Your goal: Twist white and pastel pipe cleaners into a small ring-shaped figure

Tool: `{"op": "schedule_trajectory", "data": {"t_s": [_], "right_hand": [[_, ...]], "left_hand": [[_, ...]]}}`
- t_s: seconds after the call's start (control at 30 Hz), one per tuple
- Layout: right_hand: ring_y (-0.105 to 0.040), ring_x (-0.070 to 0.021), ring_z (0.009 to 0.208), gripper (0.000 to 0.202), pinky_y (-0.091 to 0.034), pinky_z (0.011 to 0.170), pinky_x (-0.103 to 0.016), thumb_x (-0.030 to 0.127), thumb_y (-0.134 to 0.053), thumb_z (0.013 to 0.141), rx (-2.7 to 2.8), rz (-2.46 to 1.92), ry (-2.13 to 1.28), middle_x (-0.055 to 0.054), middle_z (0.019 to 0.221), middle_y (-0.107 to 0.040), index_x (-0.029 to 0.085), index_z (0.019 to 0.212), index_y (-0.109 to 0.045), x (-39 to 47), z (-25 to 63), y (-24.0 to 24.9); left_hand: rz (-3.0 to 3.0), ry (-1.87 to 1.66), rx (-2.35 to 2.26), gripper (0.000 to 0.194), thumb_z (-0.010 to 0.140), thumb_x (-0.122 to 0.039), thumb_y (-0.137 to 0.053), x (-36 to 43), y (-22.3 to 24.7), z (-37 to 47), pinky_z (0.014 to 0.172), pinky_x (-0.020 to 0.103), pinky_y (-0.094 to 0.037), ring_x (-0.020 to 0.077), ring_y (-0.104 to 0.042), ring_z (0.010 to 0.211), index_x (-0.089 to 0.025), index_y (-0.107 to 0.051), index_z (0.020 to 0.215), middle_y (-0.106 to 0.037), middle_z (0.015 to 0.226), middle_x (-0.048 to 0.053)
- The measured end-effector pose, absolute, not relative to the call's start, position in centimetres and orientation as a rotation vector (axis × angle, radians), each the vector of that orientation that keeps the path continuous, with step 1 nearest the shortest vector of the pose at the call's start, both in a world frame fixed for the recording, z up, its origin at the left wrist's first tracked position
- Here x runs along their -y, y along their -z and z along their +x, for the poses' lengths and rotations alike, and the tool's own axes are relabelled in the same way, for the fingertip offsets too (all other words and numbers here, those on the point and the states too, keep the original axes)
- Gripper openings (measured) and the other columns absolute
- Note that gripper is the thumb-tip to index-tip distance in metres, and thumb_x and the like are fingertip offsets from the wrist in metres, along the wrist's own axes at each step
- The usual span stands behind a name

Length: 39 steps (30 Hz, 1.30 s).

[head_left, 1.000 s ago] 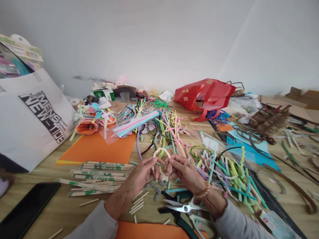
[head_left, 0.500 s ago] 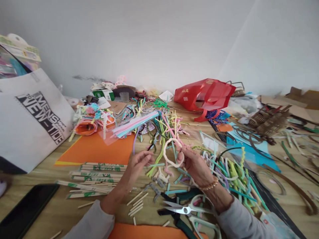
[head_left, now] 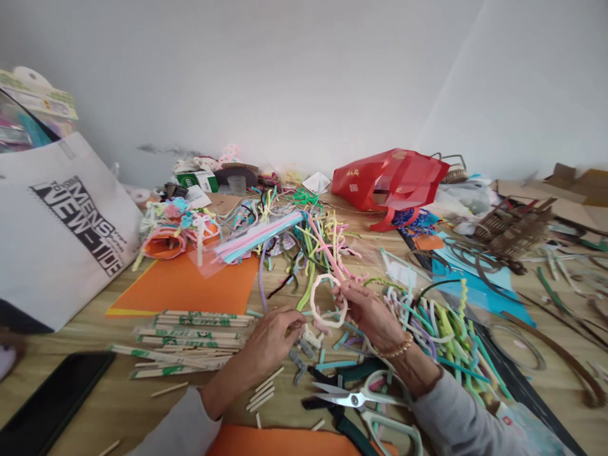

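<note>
A cream ring of twisted pipe cleaner [head_left: 313,305] stands upright, pinched at its right side by my right hand [head_left: 373,313]. To its left, my left hand [head_left: 273,335] has its fingers bent and drawn together; whether anything is between the fingertips is hidden. Just by those fingertips lie a short cream twisted piece [head_left: 312,338] and grey twisted pieces [head_left: 298,362] of pipe cleaner. Scissors with pale handles [head_left: 355,399] rest below my right hand, on top of dark-handled pliers [head_left: 349,434]. Several short wooden sticks [head_left: 260,398] lie below my left hand.
Paper-wrapped chopsticks [head_left: 190,332], a phone [head_left: 54,399] and orange sheets [head_left: 190,282] lie leftward, beside a white bag [head_left: 61,234]. Loose pipe cleaners [head_left: 441,335] pile up at right. A red bag [head_left: 375,180] stands behind, with a brown woven model [head_left: 513,231] farther right.
My left hand has moved down and slightly right, its fingers closing in toward the cream and grey pieces. The ring in my right hand has dropped a little and turned slightly.
</note>
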State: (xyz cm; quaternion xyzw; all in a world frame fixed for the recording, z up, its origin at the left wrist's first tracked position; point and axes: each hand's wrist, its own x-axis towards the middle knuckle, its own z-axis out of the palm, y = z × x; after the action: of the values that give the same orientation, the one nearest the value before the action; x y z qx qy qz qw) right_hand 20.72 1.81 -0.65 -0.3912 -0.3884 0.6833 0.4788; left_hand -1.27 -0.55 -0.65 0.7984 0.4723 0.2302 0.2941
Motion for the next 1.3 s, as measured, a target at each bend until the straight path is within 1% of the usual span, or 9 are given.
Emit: {"op": "schedule_trajectory", "data": {"t_s": [0.1,0.23,0.37,0.43,0.53,0.63,0.87,1.03,1.3], "right_hand": [[-0.044,-0.0058,0.050,0.026,-0.033,0.043,-0.018,0.039,-0.072,0.075,0.979,-0.990,-1.662,0.002,0.062,-0.054,0.014,0.082,-0.072,-2.0,20.8,1.4],[-0.043,-0.0063,0.050,0.026,-0.030,0.044,-0.019,0.039,-0.072,0.074,0.999,-0.998,-1.678,0.002,0.060,-0.053,0.014,0.079,-0.072,-2.2,20.7,2.1],[-0.043,-0.0066,0.050,0.029,-0.028,0.044,-0.020,0.041,-0.072,0.074,1.026,-0.996,-1.717,0.002,0.059,-0.053,0.013,0.080,-0.071,-2.2,20.4,2.3],[-0.042,-0.0064,0.049,0.031,-0.028,0.043,-0.020,0.042,-0.073,0.072,1.020,-1.004,-1.741,0.002,0.058,-0.053,0.012,0.081,-0.071,-2.2,20.3,2.5],[-0.042,-0.0061,0.046,0.035,-0.027,0.041,-0.019,0.044,-0.075,0.070,1.002,-1.026,-1.758,0.002,0.056,-0.053,0.012,0.081,-0.071,-2.2,20.1,2.7],[-0.042,-0.0061,0.045,0.036,-0.028,0.040,-0.018,0.046,-0.075,0.069,0.998,-1.033,-1.758,0.003,0.054,-0.053,0.012,0.080,-0.071,-2.2,20.0,2.9],[-0.044,-0.0060,0.045,0.032,-0.034,0.041,-0.017,0.042,-0.076,0.069,0.957,-1.006,-1.786,0.002,0.055,-0.054,0.012,0.078,-0.071,-2.2,19.8,3.2],[-0.045,-0.0058,0.047,0.031,-0.036,0.044,-0.017,0.041,-0.076,0.070,0.950,-0.990,-1.793,0.002,0.056,-0.054,0.011,0.079,-0.072,-2.1,19.8,3.5],[-0.045,-0.0068,0.048,0.034,-0.034,0.044,-0.018,0.042,-0.077,0.068,0.971,-0.961,-1.808,0.002,0.056,-0.054,0.011,0.081,-0.071,-2.2,19.9,3.4]], "left_hand": [[2.168,-0.572,-1.291,0.012,0.084,-0.021,-0.054,0.7,0.8,-1.2,0.071,0.026,-0.042,0.0185,-0.062,0.080,-0.019,-0.066,0.084,-0.068,0.083,0.003],[2.230,-0.517,-1.341,0.015,0.084,-0.031,-0.059,0.8,0.6,-1.1,0.069,0.027,-0.041,0.0180,-0.060,0.075,-0.019,-0.063,0.078,-0.065,0.076,0.002],[2.328,-0.439,-1.420,0.021,0.077,-0.038,-0.067,1.2,0.9,-0.5,0.074,0.031,-0.042,0.0222,-0.059,0.082,-0.018,-0.062,0.078,-0.063,0.082,0.004],[2.393,-0.432,-1.481,0.023,0.078,-0.040,-0.066,1.5,1.3,-0.2,0.079,0.036,-0.042,0.0252,-0.057,0.088,-0.018,-0.062,0.079,-0.063,0.087,0.006],[2.451,-0.426,-1.535,0.020,0.084,-0.036,-0.059,1.9,1.8,0.2,0.088,0.042,-0.040,0.0285,-0.055,0.096,-0.017,-0.063,0.086,-0.063,0.094,0.009],[2.419,-0.430,-1.555,0.017,0.085,-0.032,-0.057,2.0,1.9,0.5,0.091,0.044,-0.038,0.0300,-0.054,0.100,-0.018,-0.064,0.092,-0.063,0.098,0.009],[2.170,-0.609,-1.410,0.010,0.079,-0.026,-0.062,1.2,2.0,0.0,0.076,0.034,-0.041,0.0241,-0.058,0.083,-0.019,-0.061,0.073,-0.064,0.079,0.005],[1.980,-0.697,-1.300,0.007,0.080,-0.025,-0.059,0.4,1.5,-1.2,0.070,0.028,-0.042,0.0199,-0.060,0.076,-0.018,-0.063,0.081,-0.067,0.079,0.004],[2.157,-0.463,-1.211,0.012,0.069,-0.017,-0.066,0.3,0.5,-2.0,0.075,0.030,-0.040,0.0234,-0.060,0.083,-0.020,-0.069,0.081,-0.067,0.082,0.003]]}}
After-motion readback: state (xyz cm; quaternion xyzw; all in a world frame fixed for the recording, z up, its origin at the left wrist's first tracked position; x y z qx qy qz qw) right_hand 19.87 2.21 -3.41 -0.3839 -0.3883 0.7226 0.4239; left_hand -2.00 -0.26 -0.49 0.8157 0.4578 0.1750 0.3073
